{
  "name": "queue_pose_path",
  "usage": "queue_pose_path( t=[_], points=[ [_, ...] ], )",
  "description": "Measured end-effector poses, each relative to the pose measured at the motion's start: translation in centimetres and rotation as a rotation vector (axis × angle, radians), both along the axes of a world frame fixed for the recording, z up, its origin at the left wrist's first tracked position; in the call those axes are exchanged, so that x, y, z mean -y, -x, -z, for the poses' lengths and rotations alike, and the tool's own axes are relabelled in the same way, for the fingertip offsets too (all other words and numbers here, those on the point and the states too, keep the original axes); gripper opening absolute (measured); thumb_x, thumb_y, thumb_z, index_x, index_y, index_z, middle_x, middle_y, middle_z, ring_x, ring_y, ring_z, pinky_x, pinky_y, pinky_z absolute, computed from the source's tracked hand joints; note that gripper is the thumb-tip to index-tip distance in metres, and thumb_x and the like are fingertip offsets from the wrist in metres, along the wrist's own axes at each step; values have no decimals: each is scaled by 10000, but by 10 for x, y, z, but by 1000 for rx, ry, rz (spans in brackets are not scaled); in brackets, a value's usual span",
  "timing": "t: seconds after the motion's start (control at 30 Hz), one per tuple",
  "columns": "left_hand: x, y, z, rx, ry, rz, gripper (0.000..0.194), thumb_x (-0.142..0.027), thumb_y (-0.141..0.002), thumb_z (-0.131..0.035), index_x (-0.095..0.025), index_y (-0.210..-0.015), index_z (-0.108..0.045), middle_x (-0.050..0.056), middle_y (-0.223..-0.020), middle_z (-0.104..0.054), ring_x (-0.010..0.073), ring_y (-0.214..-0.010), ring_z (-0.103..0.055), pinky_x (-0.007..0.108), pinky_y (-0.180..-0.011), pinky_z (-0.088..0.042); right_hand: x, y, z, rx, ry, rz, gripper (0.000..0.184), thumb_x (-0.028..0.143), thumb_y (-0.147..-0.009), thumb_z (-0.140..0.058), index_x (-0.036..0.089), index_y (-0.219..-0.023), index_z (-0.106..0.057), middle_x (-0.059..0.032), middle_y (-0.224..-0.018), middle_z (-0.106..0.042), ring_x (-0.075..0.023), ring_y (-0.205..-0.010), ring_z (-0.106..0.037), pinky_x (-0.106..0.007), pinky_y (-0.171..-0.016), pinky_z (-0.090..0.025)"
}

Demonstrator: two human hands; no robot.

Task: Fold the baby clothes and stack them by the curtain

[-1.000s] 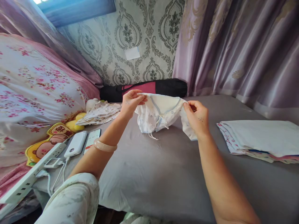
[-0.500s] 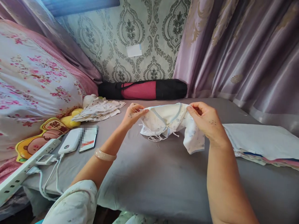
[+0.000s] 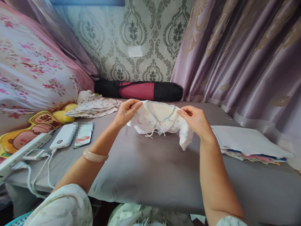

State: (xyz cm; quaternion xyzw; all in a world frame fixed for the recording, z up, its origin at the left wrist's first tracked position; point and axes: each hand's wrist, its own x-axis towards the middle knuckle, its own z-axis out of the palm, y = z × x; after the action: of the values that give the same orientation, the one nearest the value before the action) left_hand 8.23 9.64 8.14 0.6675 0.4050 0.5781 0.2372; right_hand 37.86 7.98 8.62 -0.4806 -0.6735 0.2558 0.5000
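A small white baby top with pale blue trim, tie strings at the front and a faint print hangs between my two hands over the grey-covered bed. My left hand pinches its shoulder on the left, thumb against the fingers. At the opposite shoulder, my right hand grips the cloth the same way. The neckline faces me, and one sleeve droops below my right hand. The left sleeve is partly bunched under my left hand.
A folded cloth stack lies right; smaller folded clothes lie back left. Along the left sit a phone, power bank and power strip with cables. A black-and-red rolled bag rests by the wall.
Both hands have shifted slightly left in view along with the top. Its neckline now spreads more openly and evenly between them. The camera view has turned a little to the right.
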Motion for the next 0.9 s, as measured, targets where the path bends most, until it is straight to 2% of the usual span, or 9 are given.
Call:
queue_pose_path(
  t=[0.13,0.27,0.4,0.5,0.57,0.63,0.73,0.9],
  points=[
    [12,8,-19,-53,-72,-36,288,-440,-760,-729,-172,-861,-700,7,-738,-641,107,-644,-532,209,-551,-415,8,0,-13,21,-40,-18,351,545,-790,-667,203,-855,-706,-15,-740,-664,-147,-631,-562,-268,-551,-421],
    [35,13,-46,-64,-124,-79,282,-432,-722,-762,-162,-738,-679,2,-686,-621,107,-625,-530,212,-529,-404,24,-1,-37,43,-42,-35,373,581,-766,-687,219,-854,-723,-9,-721,-676,-149,-606,-575,-267,-523,-427],
    [60,23,-78,-46,-105,-55,306,-457,-732,-757,-160,-749,-683,4,-644,-606,114,-598,-552,224,-511,-416,39,-7,-67,10,-70,-50,354,569,-723,-742,241,-856,-735,-12,-734,-690,-152,-605,-590,-268,-515,-446],
    [62,32,-93,-82,-55,-6,331,-491,-751,-731,-164,-788,-690,5,-631,-608,124,-588,-572,238,-525,-441,37,-10,-83,-4,-32,-68,359,565,-712,-752,238,-862,-740,-18,-750,-692,-153,-605,-587,-284,-531,-467],
    [53,36,-94,-176,-33,12,335,-489,-712,-759,-163,-738,-687,-1,-597,-599,123,-577,-564,237,-529,-437,31,-9,-89,83,-37,-85,352,567,-694,-764,230,-794,-743,-23,-769,-688,-166,-658,-603,-297,-582,-489],
    [40,37,-89,-247,-59,-17,326,-464,-654,-801,-164,-669,-674,-6,-577,-593,123,-588,-558,233,-546,-431,24,-7,-93,145,-110,-122,327,553,-672,-784,234,-738,-744,-32,-870,-694,-194,-800,-633,-308,-683,-514],
    [25,36,-80,-174,-133,-23,300,-461,-699,-765,-172,-698,-685,31,-729,-663,146,-715,-598,248,-628,-459,16,-6,-94,46,-164,-202,304,540,-693,-769,253,-791,-758,-38,-1096,-673,-223,-985,-630,-342,-816,-521],
    [19,30,-77,-163,-79,107,299,-436,-633,-822,-169,-662,-693,92,-936,-690,206,-921,-612,291,-741,-483,3,-13,-89,88,-134,-183,286,511,-658,-806,240,-736,-762,-59,-1070,-677,-241,-1008,-623,-365,-855,-516]
  ],
)
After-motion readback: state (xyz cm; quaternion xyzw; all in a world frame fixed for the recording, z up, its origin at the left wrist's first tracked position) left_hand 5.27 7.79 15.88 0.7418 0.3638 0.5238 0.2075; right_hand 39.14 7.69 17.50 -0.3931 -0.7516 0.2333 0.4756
